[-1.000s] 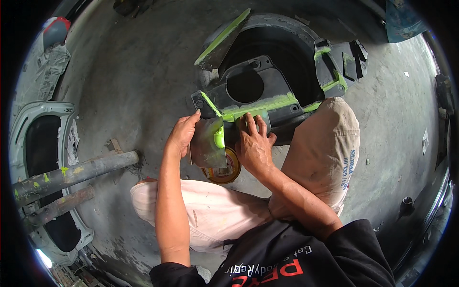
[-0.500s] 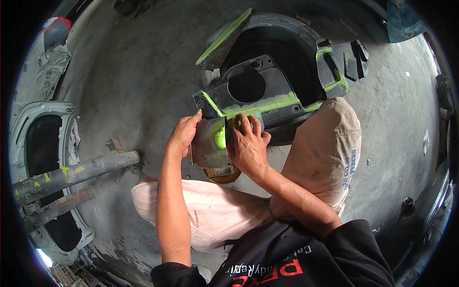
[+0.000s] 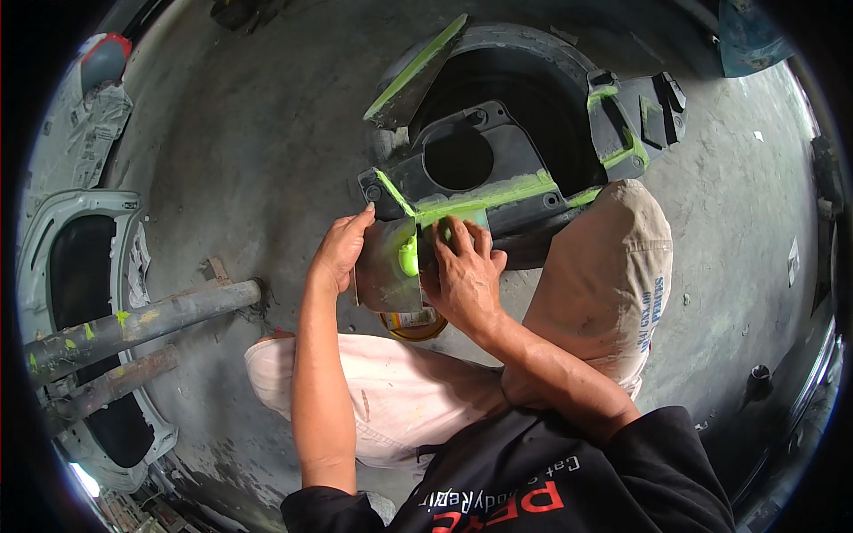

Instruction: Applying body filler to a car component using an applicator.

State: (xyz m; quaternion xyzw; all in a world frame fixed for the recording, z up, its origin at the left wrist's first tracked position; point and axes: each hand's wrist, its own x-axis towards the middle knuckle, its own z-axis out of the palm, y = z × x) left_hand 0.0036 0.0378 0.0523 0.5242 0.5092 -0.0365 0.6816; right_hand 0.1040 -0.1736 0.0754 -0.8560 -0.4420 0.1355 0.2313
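My left hand (image 3: 341, 251) grips a dark, flat putty board (image 3: 384, 266) by its left edge, thumb on top. A blob of bright green putty (image 3: 408, 257) sits near the board's right side. My right hand (image 3: 466, 280) is closed with bent fingers on a pale green, thin putty spreader (image 3: 481, 217), partly hidden under the fingers. The spreader is against the near edge of a black plastic panel (image 3: 511, 147), along a band of green putty (image 3: 498, 190). This panel has a large round hole and rests on a tyre (image 3: 533, 40).
Another green-edged black piece (image 3: 418, 71) leans on the tyre, and a smaller bracket-like part (image 3: 613, 133) lies at its right. Below the board shows a tin (image 3: 413, 324). Grey pipes (image 3: 151, 318) and a car panel (image 3: 133, 426) stand at left.
My right hand has shifted slightly toward me and to the right, its fingers sliding down off the putty band. My left hand and the board have hardly moved.
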